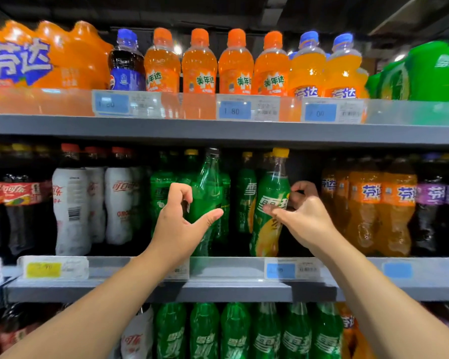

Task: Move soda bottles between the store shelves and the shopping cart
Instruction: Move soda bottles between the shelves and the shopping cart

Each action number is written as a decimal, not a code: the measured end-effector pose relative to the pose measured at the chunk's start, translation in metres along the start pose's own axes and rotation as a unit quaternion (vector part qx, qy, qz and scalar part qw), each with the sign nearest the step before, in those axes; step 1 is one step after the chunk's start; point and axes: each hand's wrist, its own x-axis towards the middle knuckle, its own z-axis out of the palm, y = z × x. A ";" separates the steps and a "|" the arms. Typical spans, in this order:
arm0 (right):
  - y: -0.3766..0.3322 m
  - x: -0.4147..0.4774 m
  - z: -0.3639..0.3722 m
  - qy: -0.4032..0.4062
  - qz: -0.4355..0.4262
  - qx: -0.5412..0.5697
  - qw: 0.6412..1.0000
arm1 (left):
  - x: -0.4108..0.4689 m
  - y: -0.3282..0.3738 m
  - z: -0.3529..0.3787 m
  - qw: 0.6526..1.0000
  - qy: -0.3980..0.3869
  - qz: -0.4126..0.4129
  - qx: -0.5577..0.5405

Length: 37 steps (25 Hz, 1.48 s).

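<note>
Green soda bottle (208, 187), dark-capped, stands tilted on the middle shelf (218, 291), held between thumb and curled fingers of the left hand (180, 224). The right hand (305, 218) grips the yellow-capped green bottle (270, 200) just beside it.

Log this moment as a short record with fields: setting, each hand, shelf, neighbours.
setting: store shelves stocked with soda bottles; no cart in view
left hand: cupped around a tilted green bottle with a dark cap; grip unclear
right hand: thumb on the label, fingers curled behind the yellow-capped green bottle
middle shelf: both bottles near its front
neighbours: white-labelled cola bottles to the left, orange soda bottles to the right
</note>
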 end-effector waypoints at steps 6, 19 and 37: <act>0.009 0.015 -0.008 -0.014 0.011 -0.028 0.999 | 0.017 -0.014 0.019 0.995 0.011 -0.093 -0.025; 0.021 0.038 0.001 -0.031 0.027 -0.070 0.997 | 0.036 -0.063 -0.002 0.996 0.037 -0.084 0.008; 0.035 0.049 -0.028 -0.023 -0.012 -0.086 0.996 | 0.031 0.043 0.079 0.958 -0.277 0.002 0.075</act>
